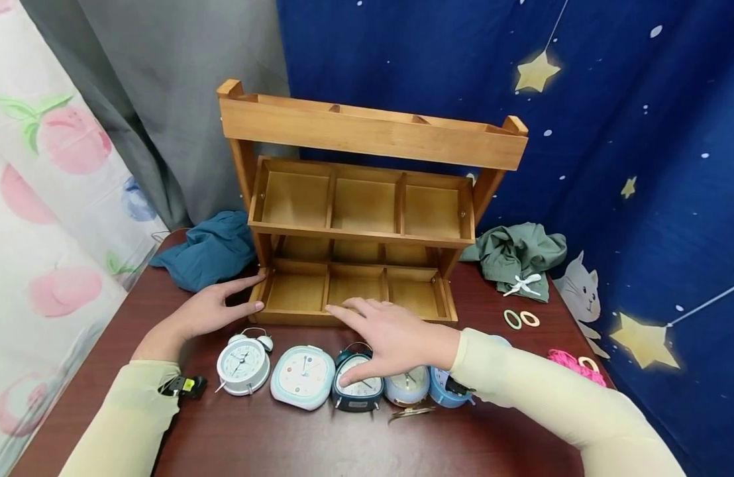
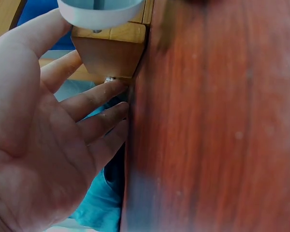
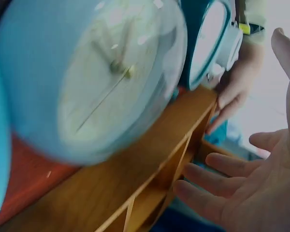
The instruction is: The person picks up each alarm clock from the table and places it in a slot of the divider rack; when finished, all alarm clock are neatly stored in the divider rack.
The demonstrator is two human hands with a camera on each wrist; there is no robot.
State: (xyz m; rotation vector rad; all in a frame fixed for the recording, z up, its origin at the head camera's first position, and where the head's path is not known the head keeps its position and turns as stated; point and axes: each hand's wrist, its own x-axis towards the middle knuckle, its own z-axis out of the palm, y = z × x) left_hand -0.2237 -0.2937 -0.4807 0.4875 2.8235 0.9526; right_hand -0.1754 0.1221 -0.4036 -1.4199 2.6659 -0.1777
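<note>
My left hand (image 1: pixel 209 311) is at the left end of a wooden three-tier shelf (image 1: pixel 373 136), fingers spread and fairly straight. Its fingertips rest by the bottom tray's end, as the left wrist view shows near the wooden corner (image 2: pixel 108 53). Palm down, my right hand (image 1: pixel 391 334) reaches over the bottom tray's front edge, holding nothing. Below it stand a dark teal alarm clock (image 1: pixel 358 402), a round pale-blue clock (image 3: pixel 111 87) and a blue clock (image 1: pixel 443 394), partly hidden by the sleeve. Nearer the left hand are a white twin-bell clock (image 1: pixel 244 366) and a rounded-square light-blue clock (image 1: pixel 303 377).
A teal cloth (image 1: pixel 209 252) lies left of the shelf, a grey-green cloth (image 1: pixel 516 255) with a white bow right of it. Two small rings (image 1: pixel 529 318) and pink yarn (image 1: pixel 576 366) are on the right. A thin metallic item (image 1: pixel 411 413) lies before the clocks.
</note>
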